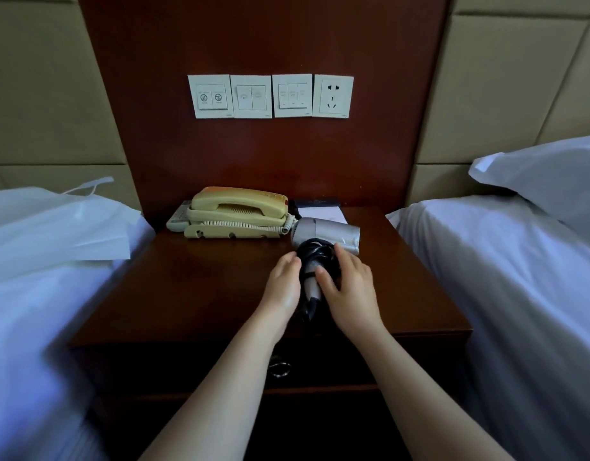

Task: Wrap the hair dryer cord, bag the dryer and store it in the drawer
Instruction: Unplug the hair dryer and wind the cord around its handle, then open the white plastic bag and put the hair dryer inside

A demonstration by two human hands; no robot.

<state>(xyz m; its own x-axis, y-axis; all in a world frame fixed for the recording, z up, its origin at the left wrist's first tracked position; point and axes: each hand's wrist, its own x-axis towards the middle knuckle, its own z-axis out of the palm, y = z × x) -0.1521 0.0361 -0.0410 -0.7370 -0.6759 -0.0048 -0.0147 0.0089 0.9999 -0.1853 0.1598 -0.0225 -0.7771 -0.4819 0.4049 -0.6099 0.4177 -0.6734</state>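
Note:
A silver hair dryer (330,232) lies on the dark wooden nightstand (187,287), its handle pointing toward me. The black cord (315,252) is wound in loops around the handle. My left hand (283,287) rests against the left side of the handle and cord. My right hand (350,287) covers the right side, thumb across the handle. A white drawstring bag (54,227) lies on the bed at the left. The drawer front with a metal ring pull (279,369) sits below the tabletop, shut.
A cream telephone (237,211) and a remote stand at the back of the nightstand, with a white notepad (323,212) behind the dryer. Switch plates and a wall socket (333,96) are above. White beds flank both sides; a pillow (549,181) lies on the right.

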